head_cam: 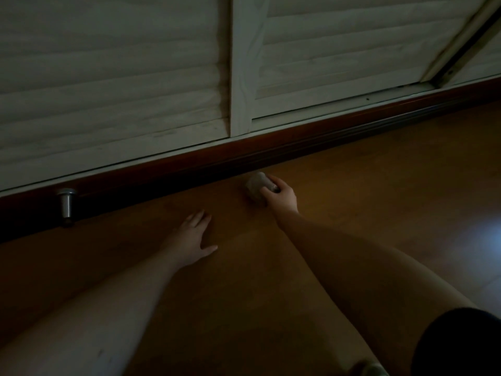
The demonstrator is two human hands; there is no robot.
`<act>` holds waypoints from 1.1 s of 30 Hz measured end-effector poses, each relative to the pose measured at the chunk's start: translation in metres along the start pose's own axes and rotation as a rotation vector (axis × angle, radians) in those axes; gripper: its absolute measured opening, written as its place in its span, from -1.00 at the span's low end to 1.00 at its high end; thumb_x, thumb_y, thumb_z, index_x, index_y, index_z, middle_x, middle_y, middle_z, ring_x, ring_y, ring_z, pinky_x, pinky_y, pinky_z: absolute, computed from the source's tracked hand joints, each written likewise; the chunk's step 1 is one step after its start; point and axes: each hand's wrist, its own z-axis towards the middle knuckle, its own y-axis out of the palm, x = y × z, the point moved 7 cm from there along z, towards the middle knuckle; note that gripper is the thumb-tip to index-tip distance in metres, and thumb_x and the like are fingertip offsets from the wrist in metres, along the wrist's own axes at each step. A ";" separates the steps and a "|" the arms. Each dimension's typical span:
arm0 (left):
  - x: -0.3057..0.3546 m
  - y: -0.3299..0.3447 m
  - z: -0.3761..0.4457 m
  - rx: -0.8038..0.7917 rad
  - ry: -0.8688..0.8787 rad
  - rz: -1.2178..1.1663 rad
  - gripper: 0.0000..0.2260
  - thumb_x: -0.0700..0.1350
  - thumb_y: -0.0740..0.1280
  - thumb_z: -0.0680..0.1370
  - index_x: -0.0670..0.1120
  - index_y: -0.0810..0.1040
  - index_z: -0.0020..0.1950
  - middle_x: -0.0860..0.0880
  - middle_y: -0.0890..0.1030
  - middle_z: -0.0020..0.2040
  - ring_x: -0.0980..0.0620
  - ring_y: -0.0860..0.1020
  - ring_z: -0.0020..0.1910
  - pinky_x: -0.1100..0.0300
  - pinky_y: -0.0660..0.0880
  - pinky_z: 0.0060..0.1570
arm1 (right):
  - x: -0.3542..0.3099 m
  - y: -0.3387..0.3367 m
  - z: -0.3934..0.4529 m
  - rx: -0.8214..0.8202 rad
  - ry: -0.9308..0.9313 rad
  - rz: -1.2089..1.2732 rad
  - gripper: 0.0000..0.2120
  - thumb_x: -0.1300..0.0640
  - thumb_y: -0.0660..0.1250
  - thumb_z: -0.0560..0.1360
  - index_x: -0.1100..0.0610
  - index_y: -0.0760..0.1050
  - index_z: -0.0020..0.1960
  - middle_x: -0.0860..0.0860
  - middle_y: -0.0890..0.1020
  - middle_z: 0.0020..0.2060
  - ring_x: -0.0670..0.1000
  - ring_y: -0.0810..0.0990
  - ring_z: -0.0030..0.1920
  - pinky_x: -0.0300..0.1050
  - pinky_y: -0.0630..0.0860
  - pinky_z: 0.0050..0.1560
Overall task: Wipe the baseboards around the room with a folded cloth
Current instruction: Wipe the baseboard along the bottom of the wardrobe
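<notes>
Bare forearms reach across a dim wooden floor point(352, 172); the left hand point(193, 237) rests flat, fingers spread. The right hand point(280, 196) grips a bunched cloth point(256, 184) just short of the dark baseboard point(271, 150), which runs from near left to far right.

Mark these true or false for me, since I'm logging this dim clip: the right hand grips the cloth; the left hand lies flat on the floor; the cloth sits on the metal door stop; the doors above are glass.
1. The right hand grips the cloth: true.
2. The left hand lies flat on the floor: true.
3. The cloth sits on the metal door stop: false; it is well to the stop's right, near the baseboard.
4. The doors are glass: false; they are pale slatted panels.
</notes>
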 end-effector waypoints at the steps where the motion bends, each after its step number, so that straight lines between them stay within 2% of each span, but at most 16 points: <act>1: 0.002 0.000 0.001 -0.004 0.012 0.027 -0.19 0.28 0.26 0.56 0.03 -0.10 0.62 0.03 -0.23 0.61 -0.01 -0.15 0.59 -0.11 0.08 0.52 | 0.002 -0.002 0.000 0.016 0.006 -0.017 -0.48 0.04 0.46 0.44 -0.09 0.45 0.38 -0.05 0.58 0.19 -0.05 0.58 0.13 -0.06 0.62 0.11; 5: 0.011 -0.001 0.005 -0.023 0.006 0.065 -0.17 0.28 0.27 0.55 0.03 -0.13 0.62 0.03 -0.24 0.61 -0.01 -0.16 0.59 -0.10 0.11 0.51 | -0.002 -0.002 0.000 0.028 -0.053 -0.177 -0.41 -0.08 0.54 0.38 -0.08 0.44 0.35 -0.16 0.53 0.09 -0.15 0.52 0.05 -0.13 0.60 0.05; 9: 0.017 -0.001 0.006 -0.039 -0.025 0.047 -0.12 0.29 0.26 0.54 0.05 -0.25 0.60 0.03 -0.21 0.62 -0.05 -0.10 0.59 -0.10 0.07 0.51 | -0.014 0.003 0.007 -0.066 -0.084 -0.351 -0.43 0.03 0.51 0.42 -0.02 0.39 0.37 -0.03 0.55 0.19 -0.03 0.54 0.16 -0.01 0.59 0.16; 12: 0.020 -0.005 0.008 -0.031 -0.040 0.048 -0.14 0.29 0.24 0.55 0.04 -0.25 0.60 0.02 -0.21 0.62 -0.05 -0.11 0.59 -0.12 0.08 0.50 | -0.029 -0.006 0.012 -0.078 -0.152 -0.424 -0.50 0.09 0.47 0.46 0.01 0.41 0.36 -0.06 0.55 0.14 0.00 0.55 0.20 -0.06 0.57 0.17; 14: 0.022 -0.007 0.010 -0.034 -0.032 0.073 -0.14 0.29 0.24 0.56 0.04 -0.24 0.61 0.01 -0.24 0.61 -0.04 -0.13 0.59 -0.14 0.11 0.50 | -0.036 -0.021 0.014 -0.023 -0.204 -0.425 -0.52 0.11 0.44 0.48 0.02 0.42 0.37 -0.06 0.55 0.16 0.00 0.55 0.21 -0.10 0.54 0.16; 16: 0.024 -0.007 0.013 -0.029 -0.025 0.083 -0.13 0.30 0.26 0.54 0.04 -0.22 0.61 0.01 -0.26 0.61 -0.04 -0.16 0.59 -0.15 0.11 0.51 | -0.037 -0.042 0.016 0.080 -0.217 -0.426 -0.49 0.11 0.41 0.51 0.06 0.38 0.43 0.02 0.53 0.26 0.03 0.51 0.26 -0.04 0.51 0.24; 19: 0.030 -0.004 0.017 -0.040 -0.019 0.082 -0.02 0.37 0.32 0.45 0.07 -0.24 0.61 0.02 -0.32 0.59 -0.03 -0.21 0.58 -0.15 0.08 0.49 | -0.036 -0.080 0.022 0.257 -0.176 -0.394 -0.44 0.15 0.37 0.54 0.08 0.31 0.50 0.08 0.45 0.36 0.07 0.44 0.34 0.04 0.44 0.36; 23: 0.047 0.003 0.026 -0.041 0.019 0.099 0.09 0.45 0.35 0.35 0.12 -0.31 0.58 0.07 -0.39 0.56 -0.01 -0.26 0.57 -0.19 0.08 0.47 | -0.039 -0.137 0.039 0.452 -0.083 -0.277 -0.44 0.13 0.33 0.56 0.08 0.27 0.52 0.11 0.42 0.40 0.12 0.43 0.37 0.02 0.40 0.38; 25: 0.057 0.004 0.033 -0.024 0.039 0.100 0.09 0.46 0.35 0.34 0.13 -0.30 0.58 0.08 -0.39 0.56 -0.01 -0.27 0.57 -0.19 0.06 0.48 | -0.041 -0.158 0.051 0.498 -0.052 -0.222 -0.44 0.13 0.31 0.57 0.07 0.24 0.53 0.12 0.39 0.42 0.14 0.42 0.38 -0.03 0.39 0.35; 28: 0.074 0.004 0.047 -0.009 0.084 0.104 0.09 0.46 0.34 0.34 0.14 -0.30 0.58 0.10 -0.39 0.56 0.00 -0.27 0.57 -0.16 0.02 0.49 | -0.048 -0.177 0.070 0.530 -0.072 -0.232 -0.44 0.13 0.31 0.58 0.08 0.23 0.53 0.12 0.37 0.42 0.14 0.40 0.39 -0.15 0.34 0.19; 33: 0.111 -0.001 0.076 -0.010 0.218 0.222 0.15 0.44 0.39 0.31 0.12 -0.35 0.56 0.10 -0.39 0.55 0.02 -0.28 0.56 -0.09 -0.10 0.51 | -0.057 -0.196 0.093 0.539 -0.125 -0.239 -0.45 0.16 0.29 0.59 0.08 0.23 0.53 0.11 0.36 0.44 0.13 0.38 0.41 -0.05 0.39 0.34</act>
